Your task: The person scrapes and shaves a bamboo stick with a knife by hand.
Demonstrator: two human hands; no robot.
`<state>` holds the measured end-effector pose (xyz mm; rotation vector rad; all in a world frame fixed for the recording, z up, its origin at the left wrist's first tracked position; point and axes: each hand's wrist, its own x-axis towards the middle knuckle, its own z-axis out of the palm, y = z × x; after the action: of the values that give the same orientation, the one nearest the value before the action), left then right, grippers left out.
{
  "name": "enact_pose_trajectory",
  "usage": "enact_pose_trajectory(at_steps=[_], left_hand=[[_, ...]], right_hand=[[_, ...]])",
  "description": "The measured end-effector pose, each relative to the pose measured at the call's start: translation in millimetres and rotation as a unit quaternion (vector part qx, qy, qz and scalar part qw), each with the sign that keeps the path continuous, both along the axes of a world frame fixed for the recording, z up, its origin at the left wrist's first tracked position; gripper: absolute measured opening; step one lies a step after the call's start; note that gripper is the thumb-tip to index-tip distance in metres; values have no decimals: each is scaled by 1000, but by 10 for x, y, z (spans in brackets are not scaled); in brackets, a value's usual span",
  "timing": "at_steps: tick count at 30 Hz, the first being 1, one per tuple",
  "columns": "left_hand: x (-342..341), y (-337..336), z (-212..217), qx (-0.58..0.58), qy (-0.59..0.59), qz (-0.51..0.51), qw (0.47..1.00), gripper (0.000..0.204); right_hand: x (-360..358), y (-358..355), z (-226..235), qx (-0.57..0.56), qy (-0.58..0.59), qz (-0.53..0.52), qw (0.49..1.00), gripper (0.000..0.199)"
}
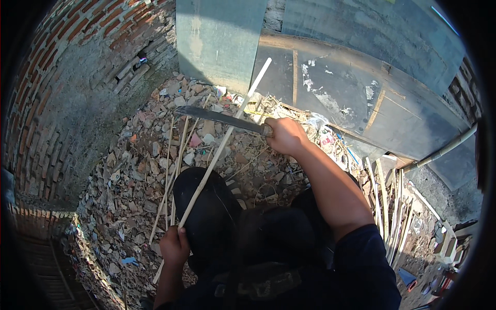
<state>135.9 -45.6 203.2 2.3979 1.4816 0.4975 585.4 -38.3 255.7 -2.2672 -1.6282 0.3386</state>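
My left hand (174,246) is closed around the lower part of a long pale strip that looks like split bamboo (213,163). The strip slants up and away to the right, passing over my dark-clad left knee (206,201). My right hand (285,136) grips the handle of a machete (222,118). Its long dark blade points left and crosses the upper part of the strip; whether blade and strip touch I cannot tell. Beside my left knee, several thinner strips (178,155) lie on the rubble.
Broken brick and stone rubble (134,181) covers the ground. At the right lies a bundle of pale strips (395,212). A worn brick wall (67,103) rises at left; a grey-green panel (219,41) and dark boards (330,88) stand ahead. A bamboo pole (444,149) leans at right.
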Motion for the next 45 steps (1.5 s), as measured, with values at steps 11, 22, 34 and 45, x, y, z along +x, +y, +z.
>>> enact_pose_trajectory(at_steps=[11,22,34,45], left_hand=[[-32,101,77,60,43,-29,997,22],[-139,90,144,13,15,-34,999,33],[-341,81,-17,22,-3,-33,999,30],[-233,0,23,-25,-30,-18,999,22]], right_hand=[[251,63,-270,9,-51,-25,998,32],[572,6,-372,53,-25,-129,990,30],[856,23,-507,128,49,-166,977,39],[787,-18,-261,83,159,-230,957,50]])
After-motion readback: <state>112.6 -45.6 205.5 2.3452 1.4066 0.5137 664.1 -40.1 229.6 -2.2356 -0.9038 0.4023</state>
